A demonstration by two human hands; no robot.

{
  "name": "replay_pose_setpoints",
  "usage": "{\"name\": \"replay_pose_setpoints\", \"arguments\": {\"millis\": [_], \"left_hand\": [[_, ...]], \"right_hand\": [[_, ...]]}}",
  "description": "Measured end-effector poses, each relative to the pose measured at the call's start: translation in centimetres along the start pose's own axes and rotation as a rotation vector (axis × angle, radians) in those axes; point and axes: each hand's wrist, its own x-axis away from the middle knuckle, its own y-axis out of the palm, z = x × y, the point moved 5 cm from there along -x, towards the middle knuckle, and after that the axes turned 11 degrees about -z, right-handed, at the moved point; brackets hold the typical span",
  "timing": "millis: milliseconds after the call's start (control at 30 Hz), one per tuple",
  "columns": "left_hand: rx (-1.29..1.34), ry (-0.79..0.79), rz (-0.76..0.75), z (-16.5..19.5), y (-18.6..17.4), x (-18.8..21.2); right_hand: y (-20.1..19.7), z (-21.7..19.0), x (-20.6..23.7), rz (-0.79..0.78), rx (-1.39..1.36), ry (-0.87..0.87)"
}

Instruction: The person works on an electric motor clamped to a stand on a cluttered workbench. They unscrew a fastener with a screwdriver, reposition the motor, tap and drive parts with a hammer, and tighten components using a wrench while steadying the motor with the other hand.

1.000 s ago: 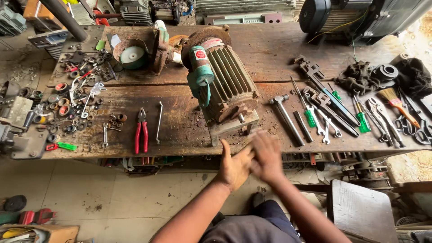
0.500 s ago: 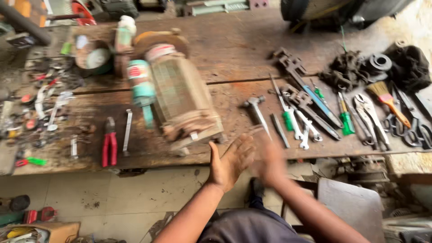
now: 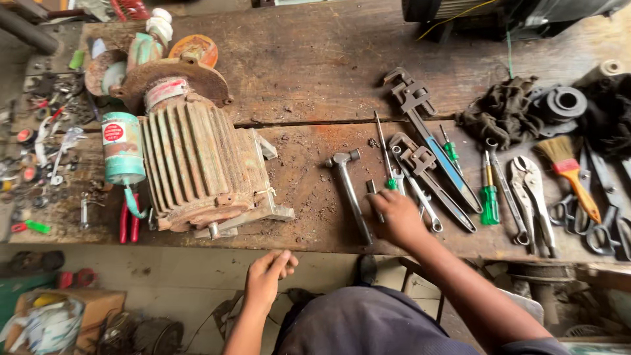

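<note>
R hand [image 3: 396, 218] has left L hand [image 3: 268, 279], now curled onto small metal bar [image 3: 374, 200] beside hammer [image 3: 350, 192]; grip unconfirmed. L hand open, empty, below bench edge.

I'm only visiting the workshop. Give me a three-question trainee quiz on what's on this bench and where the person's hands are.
1. True or false: the right hand rests on the bench beside the hammer.
2. Which lies nearest the rusty motor? A red pliers; B paintbrush; C scissors.
3. Fill in: the left hand hangs below the bench edge, holding ____.

Key: 1 true; 2 A; 3 nothing.
</note>
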Motion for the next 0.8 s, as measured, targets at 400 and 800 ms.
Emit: {"name": "replay_pose_setpoints", "arguments": {"millis": [400, 800], "left_hand": [[-0.275, 0.066, 0.156, 4.5, -3.6, 7.3], [-0.619, 0.554, 0.129, 20.7, -5.5, 11.5]], "right_hand": [[2.6, 1.1, -2.3, -0.262, 0.043, 0.306], [-12.7, -7.9, -3.7, 0.132, -0.295, -0.47]]}}
